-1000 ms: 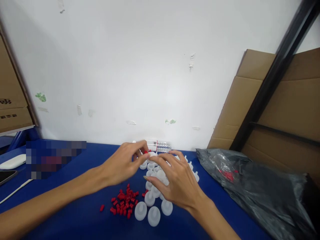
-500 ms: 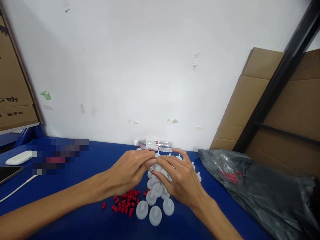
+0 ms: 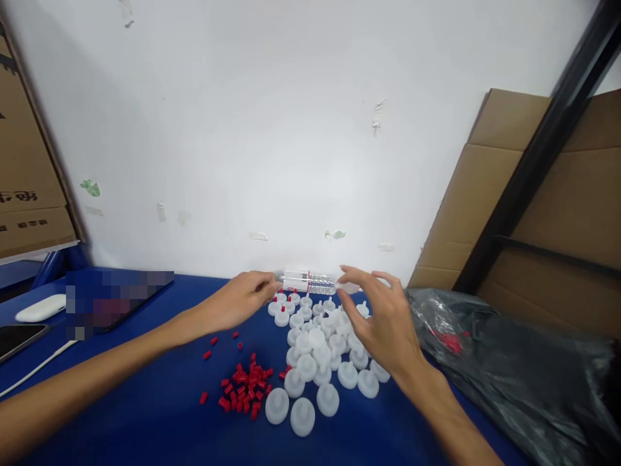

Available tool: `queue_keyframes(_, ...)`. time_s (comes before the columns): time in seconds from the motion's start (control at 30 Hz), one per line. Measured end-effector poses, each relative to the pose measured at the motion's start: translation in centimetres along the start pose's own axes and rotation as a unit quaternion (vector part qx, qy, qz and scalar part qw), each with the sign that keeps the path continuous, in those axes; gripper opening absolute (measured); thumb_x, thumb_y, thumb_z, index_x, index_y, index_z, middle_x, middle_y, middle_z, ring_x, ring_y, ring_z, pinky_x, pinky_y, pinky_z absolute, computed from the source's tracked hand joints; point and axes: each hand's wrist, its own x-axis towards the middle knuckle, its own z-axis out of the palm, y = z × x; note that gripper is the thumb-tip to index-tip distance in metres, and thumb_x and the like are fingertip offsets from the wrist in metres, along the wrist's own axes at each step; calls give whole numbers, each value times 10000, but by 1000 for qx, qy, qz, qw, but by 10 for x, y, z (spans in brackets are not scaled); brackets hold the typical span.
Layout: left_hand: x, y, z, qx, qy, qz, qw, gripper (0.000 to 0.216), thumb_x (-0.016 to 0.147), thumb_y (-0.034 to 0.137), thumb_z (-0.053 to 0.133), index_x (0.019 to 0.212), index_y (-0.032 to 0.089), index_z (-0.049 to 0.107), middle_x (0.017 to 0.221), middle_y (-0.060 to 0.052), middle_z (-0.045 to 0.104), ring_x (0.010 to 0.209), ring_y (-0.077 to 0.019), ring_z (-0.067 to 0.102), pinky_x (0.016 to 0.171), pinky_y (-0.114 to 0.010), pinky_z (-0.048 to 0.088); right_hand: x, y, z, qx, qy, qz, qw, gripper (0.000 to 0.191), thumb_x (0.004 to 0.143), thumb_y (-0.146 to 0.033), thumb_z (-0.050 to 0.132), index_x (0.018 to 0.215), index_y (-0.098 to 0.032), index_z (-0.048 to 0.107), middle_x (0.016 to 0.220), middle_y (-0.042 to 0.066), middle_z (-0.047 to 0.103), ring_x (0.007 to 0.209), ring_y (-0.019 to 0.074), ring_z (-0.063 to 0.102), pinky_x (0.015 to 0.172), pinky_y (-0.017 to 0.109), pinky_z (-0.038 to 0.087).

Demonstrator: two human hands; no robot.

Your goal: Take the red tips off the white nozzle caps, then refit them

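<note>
My right hand (image 3: 381, 310) is above the right part of a spread of white spout caps (image 3: 306, 367), its thumb and index finger pinching one white spout cap (image 3: 345, 285). My left hand (image 3: 247, 299) is at the pile's far left, fingers curled together by the neck of a clear bottle; whatever they hold is hidden. Just beside those fingers stand several white spout caps with red tips (image 3: 282, 316). Small red tip caps (image 3: 247, 387) lie heaped at the near left of the white ones, with a few strays.
A clear plastic bottle (image 3: 297, 280) lies along the wall. Grey plastic bags (image 3: 504, 362) cover the right side, with cardboard (image 3: 478, 188) behind. To the left are a phone (image 3: 22, 338), a white case (image 3: 41, 307) and a cable (image 3: 41, 362) on the blue table (image 3: 165, 414).
My hands, together over the pile before, are now apart. The left has moved left toward the red-tipped caps; the right has moved right and shows a white spout cap in its fingers.
</note>
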Motion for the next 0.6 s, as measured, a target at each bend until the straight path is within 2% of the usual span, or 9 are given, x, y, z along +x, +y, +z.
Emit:
queue_keyframes(0.1, 2, -11, 6, 57, -28, -5, 998, 357, 972, 427, 501, 757, 186, 651, 689, -27, 620, 618, -192, 543, 573, -301, 368, 0, -13, 3, 78, -76, 6, 994, 95, 992, -181, 603, 1052, -253, 615, 1166, 13, 741, 1184, 204, 659, 1098, 441, 364)
queue_keyframes(0.2, 1, -19, 13, 92, -49, 1, 995, 238, 931, 322, 561, 831, 192, 733, 821, -69, 708, 731, -236, 631, 632, -317, 418, -1, -28, 5, 126, -148, 24, 981, 18, 959, -259, 684, 971, -261, 671, 1235, 33, 692, 1203, 226, 616, 1019, 414, 442)
queue_keyframes(0.27, 1, -24, 17, 105, -63, 8, 992, 196, 912, 262, 577, 859, 200, 755, 886, -80, 737, 809, -253, 664, 678, -321, 447, -2, -35, 5, 145, -190, 37, 970, 39, 942, -302, 713, 938, -266, 699, 1130, 29, 696, 1086, 219, 634, 934, 393, 480)
queue_keyframes(0.33, 1, -27, 18, 115, -70, 11, 991, 179, 897, 222, 585, 900, 211, 763, 922, -77, 750, 850, -258, 677, 696, -318, 456, -3, -39, 3, 167, -236, 49, 956, 57, 941, -329, 718, 926, -274, 712, 938, -5, 698, 923, 194, 644, 876, 381, 487)
queue_keyframes(0.47, 1, -32, 19, 127, -90, 2, 988, 138, 849, 199, 641, 893, 232, 767, 851, -41, 758, 774, -240, 688, 617, -290, 423, -3, -44, -2, 206, -302, 71, 928, 72, 929, -342, 730, 881, -288, 729, 804, -45, 702, 823, 170, 649, 828, 350, 495)
queue_keyframes(0.6, 1, -32, 20, 134, -103, -3, 986, 100, 840, 213, 665, 809, 232, 758, 796, -23, 752, 721, -219, 680, 574, -276, 387, -2, -49, -4, 202, -328, 62, 921, 83, 901, -297, 747, 819, -292, 747, 741, -58, 714, 778, 158, 670, 752, 304, 510)
